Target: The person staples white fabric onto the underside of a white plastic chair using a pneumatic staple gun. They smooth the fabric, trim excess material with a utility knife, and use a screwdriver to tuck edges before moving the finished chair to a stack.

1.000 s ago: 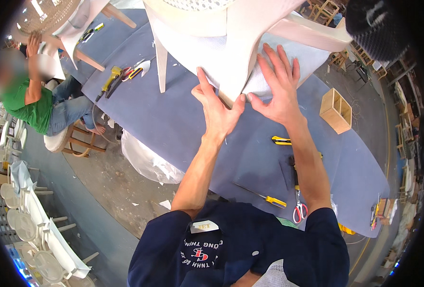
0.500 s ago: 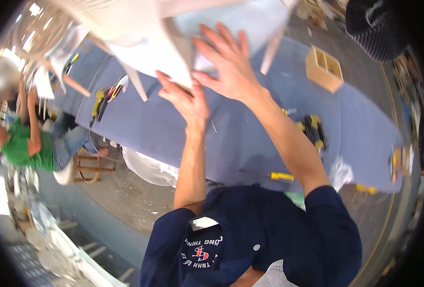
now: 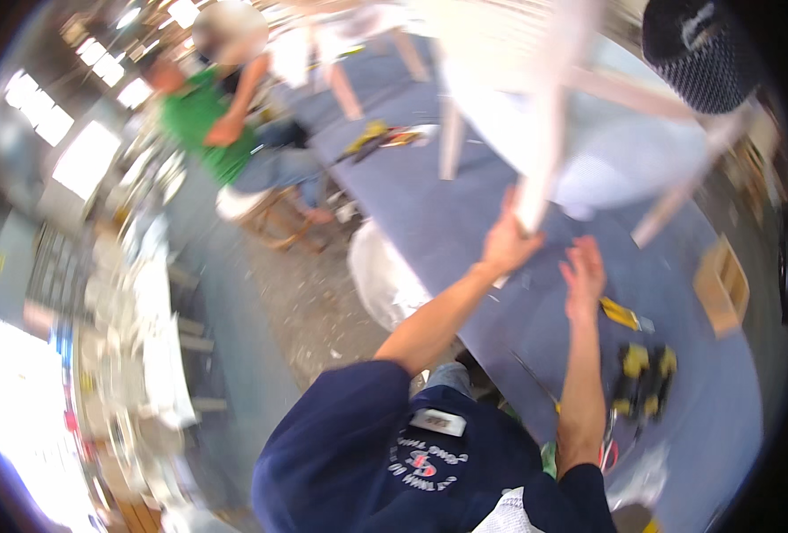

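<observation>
A pale wooden chair (image 3: 543,147), smeared by motion, is tipped on the blue-covered table (image 3: 465,233) in front of me. Its light bluish seat panel (image 3: 629,164) faces toward me. My left hand (image 3: 509,242) is wrapped round the lower end of one chair leg. Just right of that leg, my right hand (image 3: 583,274) is off the chair with fingers apart and nothing in them. Beside the right hand lies a yellow utility knife (image 3: 620,314). A screwdriver (image 3: 536,377) is partly hidden behind my right forearm.
Two yellow-and-black power tools (image 3: 644,382) lie right of my forearm. An open wooden box (image 3: 723,286) stands at the table's right edge. Across to the left, a person in green (image 3: 203,120) sits on a stool (image 3: 274,218). Clear plastic (image 3: 385,275) hangs by the near edge.
My view has swung left, so the scene sits further right. My right hand has come off the chair's seat panel. The left hand keeps hold of the leg.
</observation>
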### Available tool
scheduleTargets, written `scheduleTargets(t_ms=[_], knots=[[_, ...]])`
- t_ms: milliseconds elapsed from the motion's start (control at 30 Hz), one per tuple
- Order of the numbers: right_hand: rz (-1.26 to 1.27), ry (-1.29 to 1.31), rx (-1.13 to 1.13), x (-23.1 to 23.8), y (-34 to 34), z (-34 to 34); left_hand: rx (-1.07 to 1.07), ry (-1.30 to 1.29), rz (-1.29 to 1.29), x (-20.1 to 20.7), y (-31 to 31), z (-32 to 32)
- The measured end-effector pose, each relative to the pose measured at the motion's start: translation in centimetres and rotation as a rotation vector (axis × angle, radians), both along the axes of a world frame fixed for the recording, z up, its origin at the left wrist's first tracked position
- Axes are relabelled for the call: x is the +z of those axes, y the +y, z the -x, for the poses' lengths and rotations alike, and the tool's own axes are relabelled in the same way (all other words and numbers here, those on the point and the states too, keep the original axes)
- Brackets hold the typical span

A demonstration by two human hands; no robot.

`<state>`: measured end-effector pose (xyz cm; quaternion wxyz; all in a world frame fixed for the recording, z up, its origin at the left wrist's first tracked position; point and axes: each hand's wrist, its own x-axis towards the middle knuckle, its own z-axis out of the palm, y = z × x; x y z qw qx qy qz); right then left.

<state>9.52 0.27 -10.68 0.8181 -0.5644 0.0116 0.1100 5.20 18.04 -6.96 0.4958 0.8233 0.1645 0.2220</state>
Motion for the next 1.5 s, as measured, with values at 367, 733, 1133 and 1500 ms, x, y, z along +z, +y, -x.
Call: scheduleTargets(t_ms=[367,733,1133,1500], knots=[[-0.011,0.090,0.089,2.3,4.5,-1.6,-0.214,0.149,-0.199,1.7,7.0,0.5],[-0.269,-0.084,-0.206,2.3,12.3,1.2,0.095,-0.247,-0.144,-1.5,7.0,7.0],[-0.228,-0.194,-0.178,2.7,9.6,1.1,-0.023,-0.468,-0.227,1.9,6.1,7.1],[-0.233,-0.088,-0.011,12.5,8.8,3.6,-0.204,-0.491,-0.216,5.0,2.8,3.4]])
